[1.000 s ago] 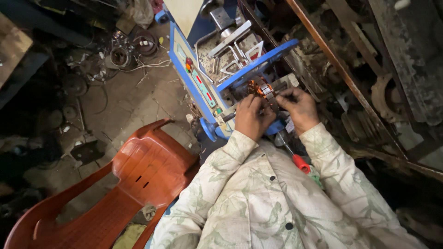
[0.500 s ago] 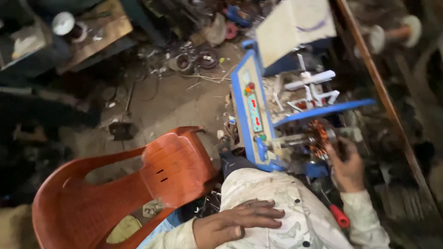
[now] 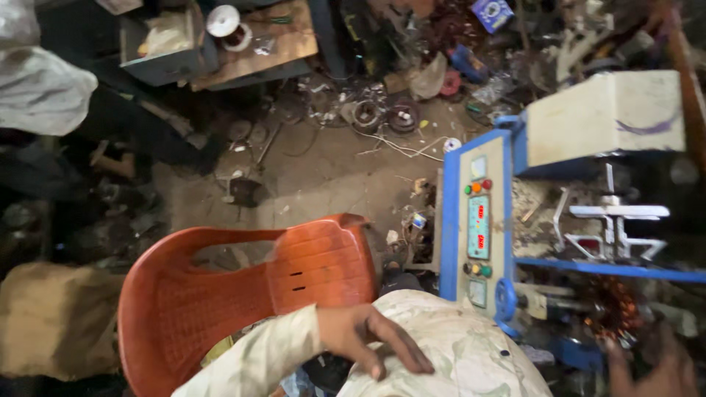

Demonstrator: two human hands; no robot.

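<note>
The view has swung left: the left hand [image 3: 371, 342] now rests released on the knee, while the right hand [image 3: 654, 364], grip unclear, touches the copper coil [image 3: 614, 309] on the blue winding machine [image 3: 478, 220]. It looks stiff, heavy, with fragile wire; best held by its core.

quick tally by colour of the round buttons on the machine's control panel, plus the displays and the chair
Red round buttons: 1
Orange round buttons: 2
Green round buttons: 2
Rectangular displays on the grey control panel: 3
Orange plastic chair: 1
Total: 9
</note>
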